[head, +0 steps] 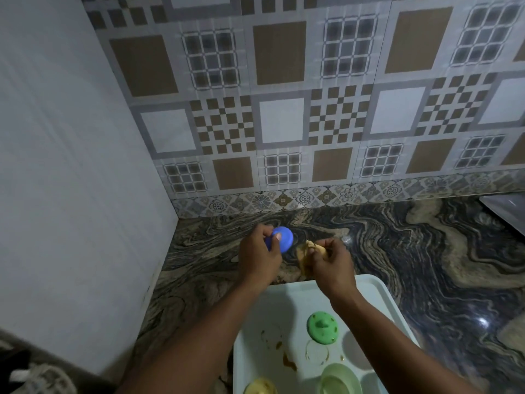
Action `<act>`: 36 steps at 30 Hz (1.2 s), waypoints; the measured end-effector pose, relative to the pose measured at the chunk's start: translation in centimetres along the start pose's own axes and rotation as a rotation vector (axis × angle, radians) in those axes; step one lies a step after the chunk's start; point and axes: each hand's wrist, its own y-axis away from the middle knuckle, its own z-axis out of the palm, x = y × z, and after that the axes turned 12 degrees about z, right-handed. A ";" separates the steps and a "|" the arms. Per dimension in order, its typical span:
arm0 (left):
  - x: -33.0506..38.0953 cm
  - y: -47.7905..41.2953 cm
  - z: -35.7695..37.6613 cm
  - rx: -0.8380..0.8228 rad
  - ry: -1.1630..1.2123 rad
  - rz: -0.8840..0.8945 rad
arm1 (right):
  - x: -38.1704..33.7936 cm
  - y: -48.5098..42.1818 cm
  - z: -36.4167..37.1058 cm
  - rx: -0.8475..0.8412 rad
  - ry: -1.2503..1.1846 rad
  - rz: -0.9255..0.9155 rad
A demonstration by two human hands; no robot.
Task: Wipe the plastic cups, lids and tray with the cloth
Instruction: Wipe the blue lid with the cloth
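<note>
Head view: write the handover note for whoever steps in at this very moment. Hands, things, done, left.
Left hand grips the blue lid above the countertop. Right hand holds the bunched cloth close beside it; contact cannot be told.
The white tray lies on the countertop, holding a green lid, a pale green cup and a yellow piece cut off by the frame edge.
Done: nothing visibly finished; the blue lid is in hand.
Left: brown stains and ring marks on the tray, plus the green lid, cup and yellow piece.
</note>
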 end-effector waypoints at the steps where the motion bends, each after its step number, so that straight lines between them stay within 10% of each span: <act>1: -0.5 -0.1 -0.6 -0.004 0.002 0.001 | 0.3 -0.2 -0.3 0.011 -0.037 0.060; 20: -10.4 8.6 -5.8 -0.372 -0.239 -0.055 | 1.3 0.4 0.5 -0.288 -0.032 0.255; 36: -8.3 9.6 -7.0 -0.310 -0.222 -0.019 | 2.3 1.5 -2.2 -0.281 -0.008 0.273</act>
